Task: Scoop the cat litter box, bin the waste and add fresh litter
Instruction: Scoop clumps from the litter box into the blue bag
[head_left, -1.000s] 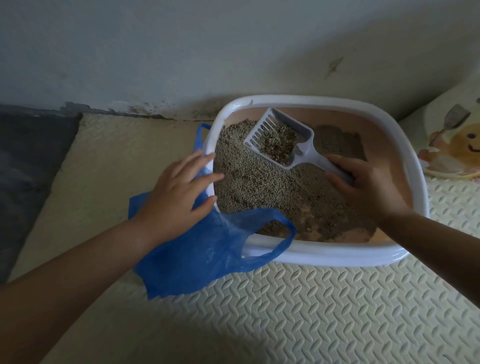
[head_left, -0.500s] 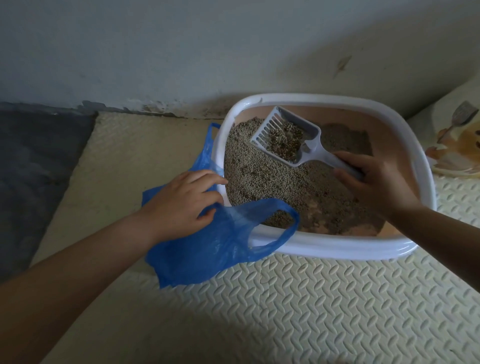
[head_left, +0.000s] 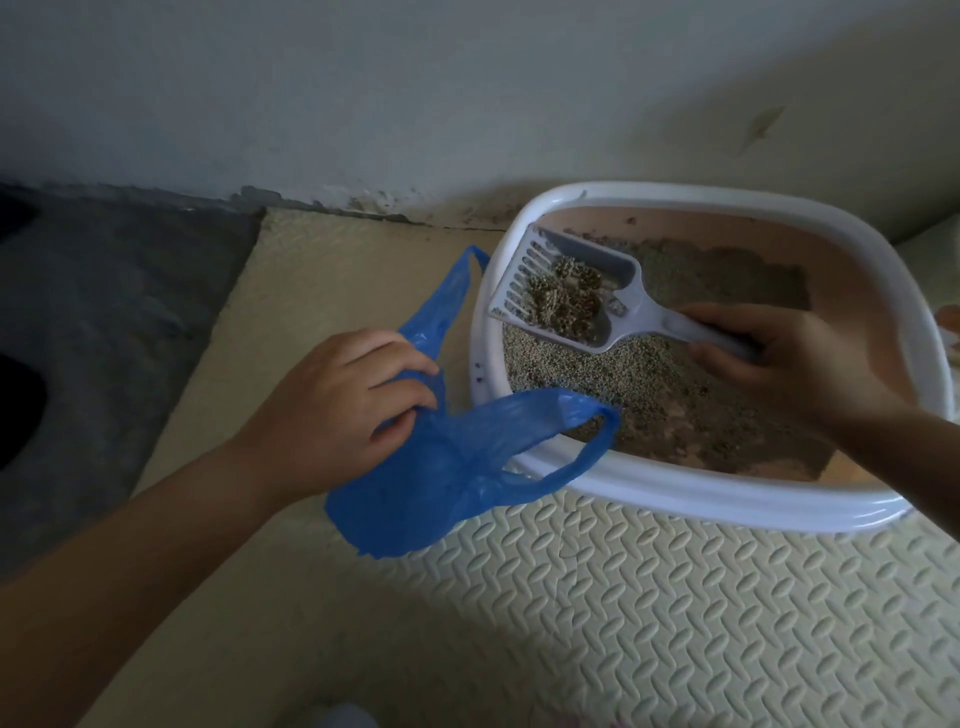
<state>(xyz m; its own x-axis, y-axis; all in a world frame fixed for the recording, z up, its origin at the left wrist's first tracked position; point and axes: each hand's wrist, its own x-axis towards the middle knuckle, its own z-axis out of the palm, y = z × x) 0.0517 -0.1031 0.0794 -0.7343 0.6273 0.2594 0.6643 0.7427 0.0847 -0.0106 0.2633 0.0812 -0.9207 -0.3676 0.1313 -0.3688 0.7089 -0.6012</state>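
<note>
Right hand (head_left: 795, 374) clamped round the handle of the scoop (head_left: 618, 317); fingers curled over it, thumb under; solid hold from what I see. Scoop head sits over the far-left corner of the litter box (head_left: 675, 493), slotted end toward the left rim; whether it touches the rim I cannot tell. Clumps (head_left: 566, 301) lie in the scoop bowl.

Left hand (head_left: 337, 410) has its fingers curled and is pinching the top edge of the blue bag (head_left: 436, 483), just outside the box's left rim. Bag lies mostly flat on the foam mat (head_left: 623, 597); one handle loop is draped over the near rim into the box; the other loop runs up beside the left rim; I can't see the mouth opened.

Litter (head_left: 623, 374) is piled left and centre in the box; bare pinkish floor shows along the far and right sides. Box has a white rim and sits on the mat, close to the wall (head_left: 415, 78); dark grey floor (head_left: 104, 312) left of the mat.
</note>
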